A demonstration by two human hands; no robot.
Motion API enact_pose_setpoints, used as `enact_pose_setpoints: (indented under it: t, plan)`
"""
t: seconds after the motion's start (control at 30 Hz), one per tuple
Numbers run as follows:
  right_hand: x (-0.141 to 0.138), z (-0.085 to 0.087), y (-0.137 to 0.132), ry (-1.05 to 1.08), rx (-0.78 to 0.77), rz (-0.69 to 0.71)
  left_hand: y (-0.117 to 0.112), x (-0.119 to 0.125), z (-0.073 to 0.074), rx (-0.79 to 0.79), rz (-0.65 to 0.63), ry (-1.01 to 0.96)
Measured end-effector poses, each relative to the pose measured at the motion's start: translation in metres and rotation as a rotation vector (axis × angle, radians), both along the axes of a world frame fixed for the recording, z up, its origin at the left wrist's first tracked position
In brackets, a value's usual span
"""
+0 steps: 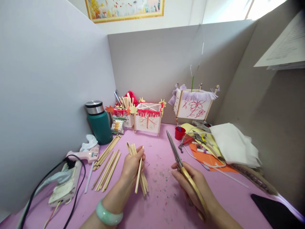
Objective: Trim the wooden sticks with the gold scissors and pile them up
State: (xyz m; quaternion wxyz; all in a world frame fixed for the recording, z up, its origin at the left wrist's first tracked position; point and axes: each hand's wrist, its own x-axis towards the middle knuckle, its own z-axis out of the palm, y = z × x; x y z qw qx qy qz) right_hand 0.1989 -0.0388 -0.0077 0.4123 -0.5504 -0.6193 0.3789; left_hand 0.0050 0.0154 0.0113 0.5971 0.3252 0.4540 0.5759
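Note:
My left hand (pixel 131 168), with a green bangle on the wrist, is closed around a bundle of thin wooden sticks (pixel 140 178) held over the pink table (pixel 164 203). My right hand (pixel 194 184) grips gold-handled scissors (pixel 177 157). Their blades are shut and point up and away toward the paper lanterns. Several loose wooden sticks (pixel 108 165) lie on the table just left of my left hand.
Paper lanterns with red fringe (pixel 147 117) and purple fringe (pixel 194 105) stand at the back. A green flask (pixel 98 122), a pink glue gun (pixel 83 155) and a power strip (pixel 65 186) sit on the left. White cloth (pixel 234 144), coloured paper, pliers and a red cup (pixel 179 133) fill the right.

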Motion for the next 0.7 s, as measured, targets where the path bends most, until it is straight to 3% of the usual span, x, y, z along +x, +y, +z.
enact_pose_setpoints:
  t: [0.13, 0.23, 0.37, 0.53, 0.7]
  plan:
    - [-0.018, -0.001, -0.013, 0.384, -0.232, 0.162, -0.002, 0.010, -0.003, -0.004, 0.172, 0.000]
    - [-0.033, -0.001, -0.021, 0.546, -0.294, 0.262, -0.005, 0.017, -0.005, 0.020, 0.261, 0.046]
    - [-0.048, 0.000, -0.029, 0.652, -0.326, 0.311, -0.011, 0.023, -0.004, 0.063, 0.273, 0.144]
    - [-0.048, 0.003, -0.029, 0.683, -0.328, 0.196, -0.013, 0.023, -0.004, 0.118, 0.228, 0.136]
    - [-0.020, 0.009, -0.014, 0.716, -0.237, 0.048, -0.007, 0.014, -0.002, 0.144, 0.194, 0.004]
